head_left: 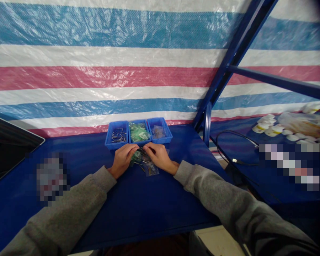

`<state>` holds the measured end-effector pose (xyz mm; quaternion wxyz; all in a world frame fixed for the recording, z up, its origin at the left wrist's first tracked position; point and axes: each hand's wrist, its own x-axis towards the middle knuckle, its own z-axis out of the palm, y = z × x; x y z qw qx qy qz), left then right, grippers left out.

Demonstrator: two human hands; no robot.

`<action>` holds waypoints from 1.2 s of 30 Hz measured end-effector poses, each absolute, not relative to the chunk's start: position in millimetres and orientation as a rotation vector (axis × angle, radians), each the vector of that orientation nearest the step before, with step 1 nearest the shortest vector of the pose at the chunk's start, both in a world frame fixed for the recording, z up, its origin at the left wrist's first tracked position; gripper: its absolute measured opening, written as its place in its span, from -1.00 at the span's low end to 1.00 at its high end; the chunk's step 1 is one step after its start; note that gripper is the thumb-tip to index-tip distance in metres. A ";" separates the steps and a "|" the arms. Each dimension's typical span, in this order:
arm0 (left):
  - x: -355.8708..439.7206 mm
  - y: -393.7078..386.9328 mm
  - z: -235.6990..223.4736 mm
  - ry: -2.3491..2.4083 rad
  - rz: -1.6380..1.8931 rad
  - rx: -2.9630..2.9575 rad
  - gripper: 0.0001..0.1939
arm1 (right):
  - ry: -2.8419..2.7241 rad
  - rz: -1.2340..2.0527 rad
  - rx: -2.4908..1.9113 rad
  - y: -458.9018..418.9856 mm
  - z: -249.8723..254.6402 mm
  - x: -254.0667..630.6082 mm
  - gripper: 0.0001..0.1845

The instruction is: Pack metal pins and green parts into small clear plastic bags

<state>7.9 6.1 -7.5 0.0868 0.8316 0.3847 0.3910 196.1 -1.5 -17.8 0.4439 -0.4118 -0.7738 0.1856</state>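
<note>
My left hand and my right hand meet just in front of three blue bins, fingertips pinched close together. What they pinch is too small to make out. Under and between them lie thin metal pins, a small clear plastic bag and a bit of green packing. Loose metal pins fill part of the left bin. Green plastic packets are heaped in the middle bin, and small clear bags lie in the right bin.
The blue table runs up to a striped plastic sheet. A dark screen stands at the left, near a blurred item. On the right are a blue metal frame, a black cable and white bottles.
</note>
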 end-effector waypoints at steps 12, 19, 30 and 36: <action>4.2 9.4 -11.2 1.055 1.187 2.480 -0.65 | -1.922 0.470 -1.038 -1.9 -18.3 196.2 -0.69; 6.5 7.7 -13.6 1.188 1.286 2.358 -0.78 | -1.911 0.482 -1.030 -1.4 -18.8 196.2 -0.68; 6.7 4.4 -2.8 1.171 1.354 2.377 -0.71 | -1.923 0.474 -1.042 -1.9 -17.8 196.3 -0.68; 8.7 4.1 -3.2 1.246 1.446 2.311 -0.85 | -1.926 0.464 -1.023 -1.5 -18.0 195.7 -0.69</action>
